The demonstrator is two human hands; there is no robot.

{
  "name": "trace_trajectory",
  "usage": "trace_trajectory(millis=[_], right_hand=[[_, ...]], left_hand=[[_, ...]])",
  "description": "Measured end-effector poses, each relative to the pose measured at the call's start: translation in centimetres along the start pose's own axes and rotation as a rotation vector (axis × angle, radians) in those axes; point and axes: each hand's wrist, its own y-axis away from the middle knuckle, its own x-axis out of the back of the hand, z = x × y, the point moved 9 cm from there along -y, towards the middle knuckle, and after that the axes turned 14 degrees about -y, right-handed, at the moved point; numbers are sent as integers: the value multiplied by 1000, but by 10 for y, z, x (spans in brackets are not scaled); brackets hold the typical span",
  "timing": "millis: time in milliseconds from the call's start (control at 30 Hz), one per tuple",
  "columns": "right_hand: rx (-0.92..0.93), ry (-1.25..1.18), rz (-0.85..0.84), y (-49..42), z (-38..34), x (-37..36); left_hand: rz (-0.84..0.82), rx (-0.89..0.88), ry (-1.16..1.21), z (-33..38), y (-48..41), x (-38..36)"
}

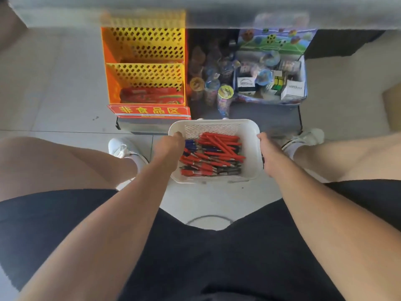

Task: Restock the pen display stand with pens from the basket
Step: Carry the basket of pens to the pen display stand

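I read left hand (168, 146) and right hand (265, 148) gripping opposite rims of the white slatted plastic basket (217, 123), which balances its red and blue pens (214, 155). The basket is low, near the orange-and-yellow perforated display stand (147, 51), likely for short reach.

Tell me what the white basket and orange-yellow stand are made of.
Basket: likely moulded plastic, matte white, given slotted walls and a rounded rim. Stand: glossy orange sides, yellow perforated panels; plastic or painted sheet metal, cannot tell which.

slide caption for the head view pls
Left hand and right hand grip the white basket of red and blue pens before an orange rack.
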Motion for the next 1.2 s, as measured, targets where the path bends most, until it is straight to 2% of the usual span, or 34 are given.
trace_trajectory(millis=[133,300,533,900,967,1133,1200], right_hand=[[-65,35,-46,-42,14,-7],[-93,43,-3,-28,4,-31],[-174,96,13,-46,27,-40],[-122,122,-11,-53,29,-42],[-36,179,18,-52,23,-43],[552,678,158,-20,-18,-70],[708,787,67,-3,-19,-92]], left_hand=[[-60,37,-24,-10,-26,-22],[-126,73,4,-11,-55,-38],[-138,106,42,-18,-80,-44],[-148,102,159,-27,-80,-50],[-127,117,175,-30,-80,-48],[4,110,239,-33,-80,-32],[67,118,248,-36,-81,-24]])
